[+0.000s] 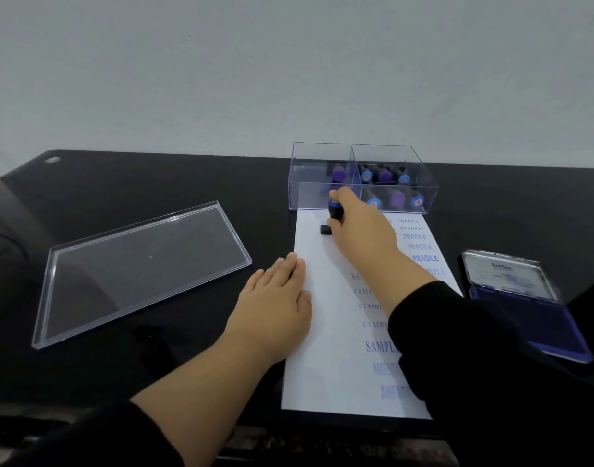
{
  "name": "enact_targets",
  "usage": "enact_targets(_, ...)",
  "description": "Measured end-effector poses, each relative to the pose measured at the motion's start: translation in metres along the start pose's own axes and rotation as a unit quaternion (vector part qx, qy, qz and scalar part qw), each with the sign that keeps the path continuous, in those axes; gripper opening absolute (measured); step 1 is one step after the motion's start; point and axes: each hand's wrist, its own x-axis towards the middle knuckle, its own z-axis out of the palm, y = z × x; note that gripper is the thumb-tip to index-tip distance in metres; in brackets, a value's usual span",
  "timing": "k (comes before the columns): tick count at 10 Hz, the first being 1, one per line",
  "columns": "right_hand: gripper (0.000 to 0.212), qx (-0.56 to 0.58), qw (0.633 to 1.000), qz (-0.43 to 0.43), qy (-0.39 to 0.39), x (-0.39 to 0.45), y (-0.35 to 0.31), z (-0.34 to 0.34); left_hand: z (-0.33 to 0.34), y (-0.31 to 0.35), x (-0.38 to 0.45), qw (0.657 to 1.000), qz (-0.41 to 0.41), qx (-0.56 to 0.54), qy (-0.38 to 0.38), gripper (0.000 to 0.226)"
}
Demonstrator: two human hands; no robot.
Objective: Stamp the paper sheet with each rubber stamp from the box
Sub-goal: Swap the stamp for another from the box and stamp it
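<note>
Pressing a stamp (334, 214) down near the top left of the paper sheet (326, 335) is the step in hand — the right hand (359, 227) has its fingers curled round the dark handle, with the black base touching the paper just in front of the box (363, 178). The left hand (275, 298) lies flat, fingers straight and together, half on the sheet's left edge and half on the black table (154, 183), pinning the paper so it does not slide.

Rows of blue prints already run down the right side of the sheet, reading FRAGILE, SAMPLE and a third word partly hidden by the sleeve, so the work looks well along. More stamps with purple and blue tops sit in the clear box's compartments; how many have been used I cannot tell.

Next, I judge, the stamp wants a straight lift so the print does not smear, then a return to the box and a fresh one taken — inked first on the open ink pad (538, 318) lying to the right of the sheet. The box's clear lid (144, 267) rests well off to the left.
</note>
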Motion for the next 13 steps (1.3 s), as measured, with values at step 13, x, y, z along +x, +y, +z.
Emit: enact_targets(13,0.039,0.242,0.964,0.086,0.074,-0.005,0.025,-0.033,-0.001,0.001,0.000,1.000,-0.008,-0.002,-0.001,0.052)
